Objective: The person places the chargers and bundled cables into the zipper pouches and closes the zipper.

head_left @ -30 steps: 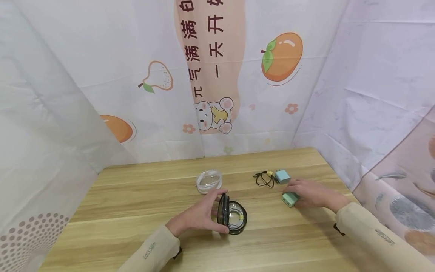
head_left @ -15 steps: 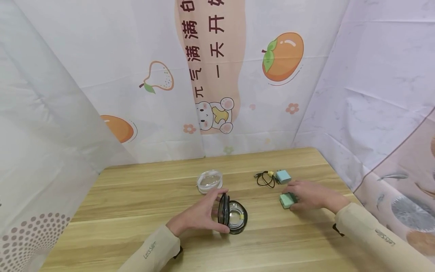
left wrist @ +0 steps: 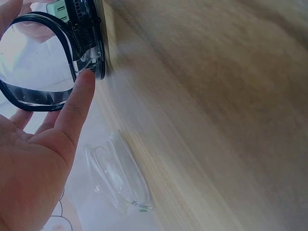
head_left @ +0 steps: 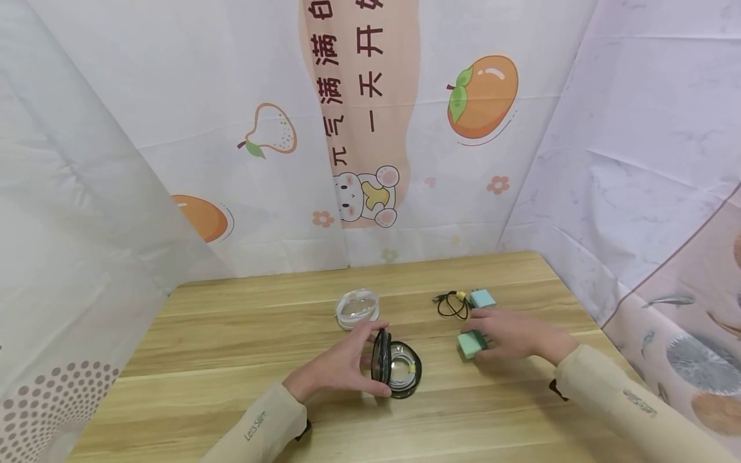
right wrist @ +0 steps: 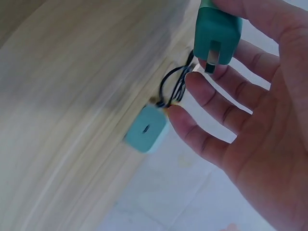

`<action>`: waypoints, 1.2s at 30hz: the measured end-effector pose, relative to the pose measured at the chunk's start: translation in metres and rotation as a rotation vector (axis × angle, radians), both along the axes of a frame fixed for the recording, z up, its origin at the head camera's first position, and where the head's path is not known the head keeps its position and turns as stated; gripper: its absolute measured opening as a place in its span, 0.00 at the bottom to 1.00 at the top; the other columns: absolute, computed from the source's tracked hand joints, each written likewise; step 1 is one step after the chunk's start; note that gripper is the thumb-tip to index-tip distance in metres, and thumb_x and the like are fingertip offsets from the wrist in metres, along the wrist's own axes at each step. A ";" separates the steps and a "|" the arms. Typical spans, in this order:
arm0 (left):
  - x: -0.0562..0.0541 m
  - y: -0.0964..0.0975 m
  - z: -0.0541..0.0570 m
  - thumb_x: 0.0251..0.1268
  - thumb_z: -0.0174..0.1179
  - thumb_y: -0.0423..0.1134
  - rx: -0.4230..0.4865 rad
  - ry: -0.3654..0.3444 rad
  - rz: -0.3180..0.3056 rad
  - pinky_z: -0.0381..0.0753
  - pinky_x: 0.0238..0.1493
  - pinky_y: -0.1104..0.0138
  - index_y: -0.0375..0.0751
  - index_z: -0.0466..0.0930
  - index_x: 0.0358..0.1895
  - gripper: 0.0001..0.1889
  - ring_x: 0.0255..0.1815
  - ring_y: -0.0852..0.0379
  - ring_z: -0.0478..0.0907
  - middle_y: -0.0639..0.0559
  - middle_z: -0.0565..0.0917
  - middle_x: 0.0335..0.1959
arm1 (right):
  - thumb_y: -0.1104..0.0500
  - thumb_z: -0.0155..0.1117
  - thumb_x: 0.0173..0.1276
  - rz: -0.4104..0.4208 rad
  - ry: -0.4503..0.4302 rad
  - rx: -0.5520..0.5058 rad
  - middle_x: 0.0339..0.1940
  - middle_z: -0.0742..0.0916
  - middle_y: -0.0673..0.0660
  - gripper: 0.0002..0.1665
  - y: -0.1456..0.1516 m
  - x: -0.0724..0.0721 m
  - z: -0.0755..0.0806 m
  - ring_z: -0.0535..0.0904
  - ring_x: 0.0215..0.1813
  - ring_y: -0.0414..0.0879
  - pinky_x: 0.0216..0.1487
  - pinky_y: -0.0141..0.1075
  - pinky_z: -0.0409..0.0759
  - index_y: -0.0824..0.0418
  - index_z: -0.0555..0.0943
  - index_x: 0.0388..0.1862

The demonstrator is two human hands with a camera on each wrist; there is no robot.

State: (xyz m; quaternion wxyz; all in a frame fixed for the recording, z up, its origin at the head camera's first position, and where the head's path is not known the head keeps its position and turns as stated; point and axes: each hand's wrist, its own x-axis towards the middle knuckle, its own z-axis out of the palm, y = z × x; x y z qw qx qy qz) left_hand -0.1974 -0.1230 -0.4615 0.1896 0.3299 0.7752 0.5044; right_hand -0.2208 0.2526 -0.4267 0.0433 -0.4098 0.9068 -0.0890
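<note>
My left hand [head_left: 338, 366] holds the raised lid [head_left: 380, 357] of a round clear zip case with black trim between thumb and fingers. The case's black-rimmed base [head_left: 419, 370] lies on the table, and a coiled grey cable [head_left: 403, 384] with a yellow tie sits in it. To the right, my right hand [head_left: 512, 331] grips a green charger plug [head_left: 471, 345] with its thumb and fingers. In the right wrist view, the plug's metal prong [right wrist: 212, 58] points away from the thumb, and the other fingers are loosely bent.
A clear round case with white trim [head_left: 357, 326] lies behind my left hand. A light-blue charger plug [head_left: 483, 298] and a coiled black cable [head_left: 453, 313] with a yellow tie lie behind my right hand. Printed cloth [head_left: 278, 251] hangs at the table's back edge.
My right hand has moved left with the green charger plug, closer to the black-trimmed case. My left hand and the lid it holds have stayed in place.
</note>
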 end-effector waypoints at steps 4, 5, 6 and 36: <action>0.001 -0.001 0.000 0.42 0.85 0.42 0.002 -0.001 0.002 0.80 0.58 0.64 0.52 0.51 0.79 0.61 0.66 0.45 0.66 0.45 0.60 0.73 | 0.48 0.75 0.62 0.028 0.018 -0.001 0.48 0.81 0.48 0.25 -0.013 0.001 0.005 0.76 0.44 0.39 0.44 0.41 0.80 0.55 0.83 0.56; 0.001 -0.001 0.000 0.42 0.84 0.42 0.005 -0.002 0.000 0.80 0.58 0.63 0.51 0.51 0.79 0.61 0.67 0.45 0.66 0.44 0.60 0.73 | 0.48 0.75 0.62 0.035 0.021 -0.002 0.48 0.81 0.48 0.25 -0.016 0.002 0.006 0.76 0.44 0.39 0.44 0.41 0.80 0.55 0.83 0.56; 0.001 -0.002 0.000 0.42 0.84 0.42 0.009 -0.005 -0.001 0.80 0.58 0.63 0.51 0.51 0.79 0.61 0.67 0.45 0.66 0.44 0.60 0.73 | 0.48 0.75 0.62 0.043 0.018 -0.007 0.49 0.81 0.49 0.25 -0.019 0.002 0.007 0.76 0.45 0.39 0.45 0.41 0.81 0.55 0.83 0.56; 0.001 -0.001 -0.002 0.41 0.85 0.45 -0.016 0.019 -0.024 0.81 0.56 0.62 0.53 0.51 0.75 0.59 0.60 0.51 0.74 0.37 0.64 0.69 | 0.45 0.75 0.61 0.216 0.059 -0.063 0.48 0.81 0.46 0.25 -0.071 0.013 0.003 0.75 0.46 0.36 0.45 0.33 0.79 0.53 0.83 0.54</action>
